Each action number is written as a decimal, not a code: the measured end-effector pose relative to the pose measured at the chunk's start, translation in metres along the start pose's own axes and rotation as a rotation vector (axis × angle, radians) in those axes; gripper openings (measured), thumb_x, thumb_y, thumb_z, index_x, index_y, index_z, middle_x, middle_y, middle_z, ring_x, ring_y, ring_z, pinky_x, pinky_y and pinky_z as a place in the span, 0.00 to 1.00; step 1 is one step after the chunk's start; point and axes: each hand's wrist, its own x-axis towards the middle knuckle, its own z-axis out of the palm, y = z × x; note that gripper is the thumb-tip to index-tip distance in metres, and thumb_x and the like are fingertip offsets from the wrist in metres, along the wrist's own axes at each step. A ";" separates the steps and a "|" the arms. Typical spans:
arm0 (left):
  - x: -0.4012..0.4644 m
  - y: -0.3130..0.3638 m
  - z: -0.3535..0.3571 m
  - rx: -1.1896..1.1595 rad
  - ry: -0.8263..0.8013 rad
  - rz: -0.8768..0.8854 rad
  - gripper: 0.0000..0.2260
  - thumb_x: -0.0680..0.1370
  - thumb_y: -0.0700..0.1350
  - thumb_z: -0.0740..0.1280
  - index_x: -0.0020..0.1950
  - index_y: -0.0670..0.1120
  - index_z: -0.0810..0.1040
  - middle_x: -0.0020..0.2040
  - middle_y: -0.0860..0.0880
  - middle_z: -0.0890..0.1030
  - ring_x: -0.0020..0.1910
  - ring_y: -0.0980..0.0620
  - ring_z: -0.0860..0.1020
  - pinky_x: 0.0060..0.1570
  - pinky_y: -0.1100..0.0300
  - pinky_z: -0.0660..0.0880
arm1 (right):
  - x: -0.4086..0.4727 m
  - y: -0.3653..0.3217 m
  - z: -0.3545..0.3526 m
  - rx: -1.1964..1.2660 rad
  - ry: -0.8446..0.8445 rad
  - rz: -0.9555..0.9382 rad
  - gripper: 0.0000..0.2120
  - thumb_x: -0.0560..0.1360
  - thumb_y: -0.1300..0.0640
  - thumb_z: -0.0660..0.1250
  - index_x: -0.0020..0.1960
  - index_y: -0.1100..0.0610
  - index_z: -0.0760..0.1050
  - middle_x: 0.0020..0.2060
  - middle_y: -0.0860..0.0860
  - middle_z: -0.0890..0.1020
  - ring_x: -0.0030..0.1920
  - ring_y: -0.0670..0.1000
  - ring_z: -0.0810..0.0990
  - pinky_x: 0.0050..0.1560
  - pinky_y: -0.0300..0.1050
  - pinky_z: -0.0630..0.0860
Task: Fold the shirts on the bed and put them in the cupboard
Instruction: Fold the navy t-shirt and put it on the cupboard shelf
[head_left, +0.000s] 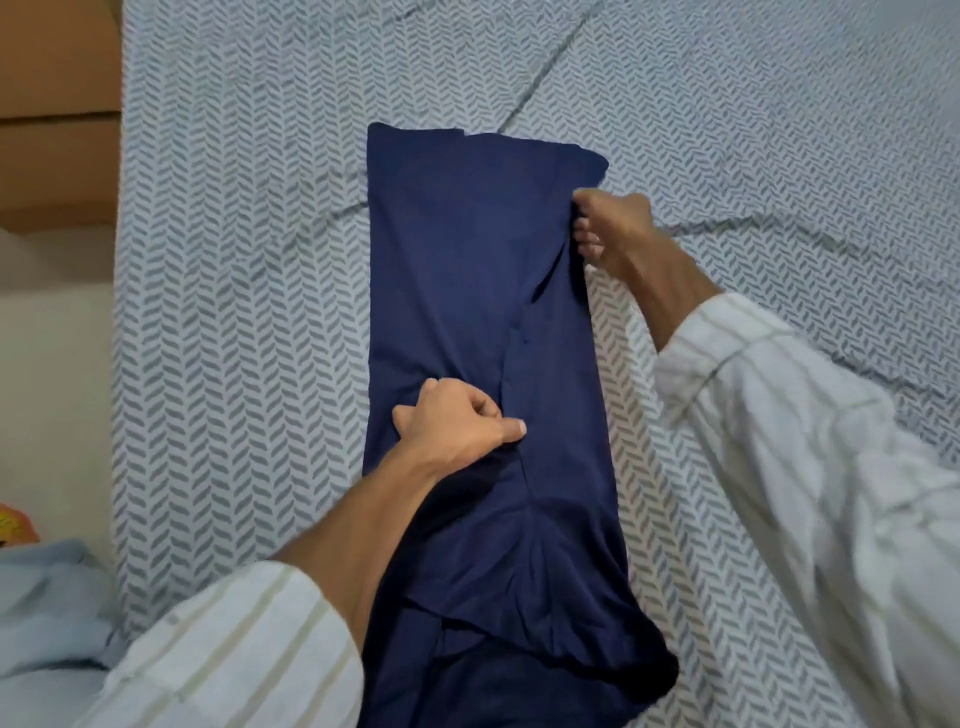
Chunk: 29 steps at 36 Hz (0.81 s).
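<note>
Pinching navy shirt (467, 291): left hand (457, 426) mid-fabric, right hand (613, 228) far right edge.

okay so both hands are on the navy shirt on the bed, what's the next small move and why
Probably fold the far end toward you. The shirt already lies as a long narrow strip on the bed; the right hand grips its far edge and the left hand pinches the middle, where the crease would fall.

The navy shirt (467, 312) runs off the bottom edge, its near end unseen. The right hand (615, 228) has its fingertips tucked under the shirt's fold. A pale blue cloth (47, 608) is cut off at the left edge.
</note>
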 end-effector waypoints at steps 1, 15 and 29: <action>0.001 -0.001 0.001 -0.003 0.005 0.004 0.16 0.69 0.58 0.76 0.31 0.50 0.76 0.29 0.57 0.75 0.46 0.57 0.76 0.54 0.55 0.56 | 0.007 -0.006 0.002 0.013 -0.004 0.014 0.15 0.74 0.62 0.65 0.33 0.53 0.64 0.22 0.48 0.64 0.20 0.44 0.61 0.22 0.36 0.57; 0.003 -0.011 0.002 -0.011 -0.036 0.073 0.19 0.68 0.55 0.75 0.27 0.48 0.70 0.37 0.56 0.76 0.59 0.59 0.68 0.57 0.56 0.54 | 0.040 -0.050 0.069 -0.102 0.078 -0.258 0.07 0.70 0.58 0.66 0.36 0.51 0.70 0.33 0.47 0.77 0.34 0.48 0.76 0.30 0.41 0.70; 0.003 -0.017 0.001 -0.082 -0.069 0.077 0.19 0.68 0.48 0.71 0.24 0.48 0.64 0.29 0.56 0.72 0.58 0.60 0.69 0.61 0.58 0.52 | 0.034 -0.038 0.129 -0.377 -0.075 -0.405 0.13 0.77 0.57 0.62 0.34 0.56 0.71 0.31 0.47 0.76 0.32 0.45 0.74 0.32 0.40 0.71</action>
